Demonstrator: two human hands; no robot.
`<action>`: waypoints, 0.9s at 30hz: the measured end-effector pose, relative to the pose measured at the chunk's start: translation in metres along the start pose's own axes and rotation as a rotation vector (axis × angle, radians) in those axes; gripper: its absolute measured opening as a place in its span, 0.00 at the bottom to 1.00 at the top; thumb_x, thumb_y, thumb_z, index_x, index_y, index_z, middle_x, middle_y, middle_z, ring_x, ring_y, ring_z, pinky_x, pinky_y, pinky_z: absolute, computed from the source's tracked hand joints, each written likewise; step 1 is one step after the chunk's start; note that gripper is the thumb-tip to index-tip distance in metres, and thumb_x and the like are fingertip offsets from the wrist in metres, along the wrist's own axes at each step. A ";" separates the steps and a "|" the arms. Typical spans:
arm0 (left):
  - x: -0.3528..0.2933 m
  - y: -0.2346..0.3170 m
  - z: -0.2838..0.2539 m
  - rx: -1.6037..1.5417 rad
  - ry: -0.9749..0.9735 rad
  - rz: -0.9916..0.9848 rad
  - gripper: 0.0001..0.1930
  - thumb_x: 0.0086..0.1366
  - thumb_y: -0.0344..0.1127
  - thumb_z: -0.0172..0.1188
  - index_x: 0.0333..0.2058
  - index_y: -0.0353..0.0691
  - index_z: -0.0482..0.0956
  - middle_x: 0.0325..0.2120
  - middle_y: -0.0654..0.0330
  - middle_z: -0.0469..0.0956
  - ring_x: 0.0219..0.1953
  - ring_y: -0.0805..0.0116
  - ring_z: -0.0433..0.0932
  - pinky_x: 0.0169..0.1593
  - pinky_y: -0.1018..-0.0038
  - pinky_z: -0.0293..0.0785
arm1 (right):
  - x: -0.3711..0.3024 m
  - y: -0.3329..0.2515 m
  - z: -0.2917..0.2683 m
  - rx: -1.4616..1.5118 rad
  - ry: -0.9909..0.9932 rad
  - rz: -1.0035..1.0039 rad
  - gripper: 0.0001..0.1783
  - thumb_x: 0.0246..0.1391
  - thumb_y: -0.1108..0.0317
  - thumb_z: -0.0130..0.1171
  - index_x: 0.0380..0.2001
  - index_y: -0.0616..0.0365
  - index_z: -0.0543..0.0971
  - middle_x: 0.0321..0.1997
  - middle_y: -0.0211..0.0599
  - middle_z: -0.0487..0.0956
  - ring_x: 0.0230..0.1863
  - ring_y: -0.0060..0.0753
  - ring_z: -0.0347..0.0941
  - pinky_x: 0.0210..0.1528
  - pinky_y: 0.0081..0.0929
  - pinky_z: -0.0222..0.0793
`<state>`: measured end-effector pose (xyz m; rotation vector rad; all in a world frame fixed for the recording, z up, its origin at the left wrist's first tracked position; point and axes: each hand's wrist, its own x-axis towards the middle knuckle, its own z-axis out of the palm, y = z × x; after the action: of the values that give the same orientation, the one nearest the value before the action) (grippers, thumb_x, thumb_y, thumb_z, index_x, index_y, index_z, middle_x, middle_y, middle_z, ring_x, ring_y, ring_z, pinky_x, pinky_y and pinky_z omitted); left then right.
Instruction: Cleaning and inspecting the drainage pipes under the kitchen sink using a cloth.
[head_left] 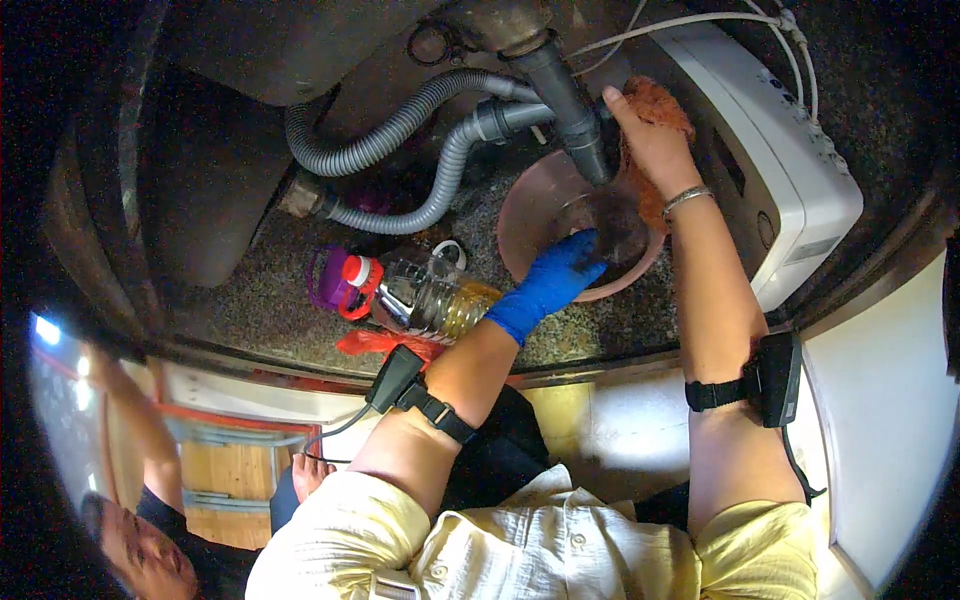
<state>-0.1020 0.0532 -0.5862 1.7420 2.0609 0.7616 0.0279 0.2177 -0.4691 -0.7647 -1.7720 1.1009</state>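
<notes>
My right hand, bare and with a bracelet at the wrist, is closed on a rust-brown cloth. Part of the cloth hangs below the palm; the thumb points up beside the dark grey drain pipe. Under the pipe's lower end stands a pinkish plastic basin with something dark, perhaps water, inside. My left hand wears a blue glove and reaches over the basin's near rim. Its fingertips are parted, dark between them, and I make out nothing held there.
Grey corrugated hoses curve off to the left. Left of my gloved hand lies a clear bottle with yellow liquid, beside a red-capped container and a red bag. A white appliance borders the right. Another person is at lower left.
</notes>
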 end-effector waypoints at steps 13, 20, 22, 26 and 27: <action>0.000 0.042 -0.008 -0.268 -0.048 0.013 0.26 0.52 0.38 0.57 0.49 0.36 0.62 0.45 0.54 0.67 0.49 0.61 0.64 0.51 0.71 0.60 | -0.013 -0.023 -0.013 -0.507 -0.453 -0.050 0.30 0.44 0.37 0.42 0.32 0.52 0.77 0.35 0.47 0.74 0.41 0.40 0.70 0.46 0.28 0.61; 0.007 0.068 -0.010 -0.474 0.190 0.083 0.34 0.48 0.37 0.61 0.52 0.36 0.54 0.48 0.55 0.62 0.51 0.62 0.62 0.52 0.71 0.59 | -0.043 -0.049 0.003 -0.658 -0.570 -0.277 0.25 0.44 0.39 0.41 0.34 0.44 0.77 0.37 0.41 0.75 0.42 0.41 0.70 0.46 0.31 0.62; 0.009 0.072 -0.013 -0.521 0.313 -0.106 0.38 0.45 0.37 0.64 0.52 0.36 0.52 0.49 0.54 0.60 0.51 0.62 0.61 0.52 0.70 0.60 | -0.048 -0.056 -0.001 -0.673 -0.590 -0.299 0.24 0.43 0.40 0.43 0.33 0.44 0.76 0.36 0.41 0.75 0.40 0.39 0.71 0.43 0.31 0.64; 0.016 0.048 -0.031 -0.478 0.270 -0.091 0.40 0.43 0.36 0.65 0.52 0.36 0.51 0.50 0.55 0.58 0.52 0.62 0.60 0.52 0.69 0.60 | -0.044 -0.056 -0.002 -0.681 -0.602 -0.359 0.25 0.40 0.40 0.47 0.31 0.47 0.77 0.35 0.41 0.75 0.38 0.38 0.71 0.42 0.31 0.64; 0.015 0.064 -0.041 -0.530 0.163 -0.131 0.40 0.43 0.36 0.65 0.52 0.36 0.51 0.51 0.55 0.58 0.52 0.62 0.60 0.52 0.69 0.59 | -0.043 -0.052 -0.007 -0.667 -0.619 -0.429 0.25 0.37 0.41 0.50 0.28 0.50 0.77 0.33 0.42 0.75 0.36 0.39 0.71 0.41 0.32 0.65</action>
<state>-0.0770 0.0673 -0.5141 1.2745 1.8188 1.2996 0.0501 0.1629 -0.4360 -0.3801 -2.7370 0.4566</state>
